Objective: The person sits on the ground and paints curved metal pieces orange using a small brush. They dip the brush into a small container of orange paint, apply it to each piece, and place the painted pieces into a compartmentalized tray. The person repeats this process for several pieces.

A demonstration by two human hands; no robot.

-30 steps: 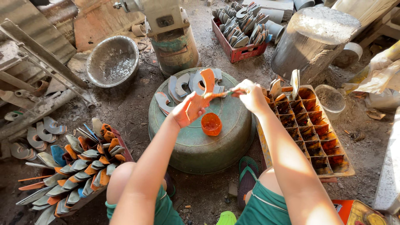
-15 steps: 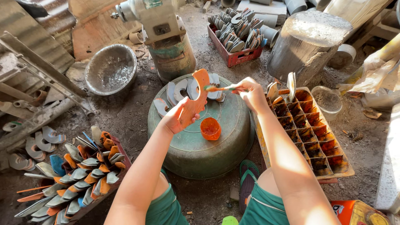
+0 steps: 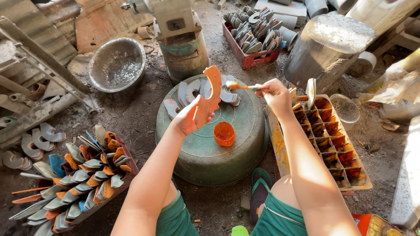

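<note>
Two hands over an upturned green metal basin (image 3: 205, 153). Orange-coated curved blade (image 3: 211, 94) pinched upright in left hand (image 3: 189, 118); thin orange-tipped brush (image 3: 245, 87) gripped by right hand (image 3: 275, 97), at the blade's 3 o'clock. Small orange paint cup (image 3: 224, 133) at 6 o'clock. Strokes best kept thin, edges covered.

Curved piece (image 3: 210, 94) in left hand (image 3: 189, 120): wet-looking orange coat, smooth. Brush (image 3: 245, 87) in right hand (image 3: 276, 97): thin handle, orange-smeared tip. Upturned basin (image 3: 210, 153): dull green metal, scuffed. Cup (image 3: 224, 133): glossy orange plastic. Bowl (image 3: 117, 64): grey metal, matt, dusty. Tray (image 3: 337, 144): paint-stained. Floor (image 3: 131, 118): rough dirt.
</note>
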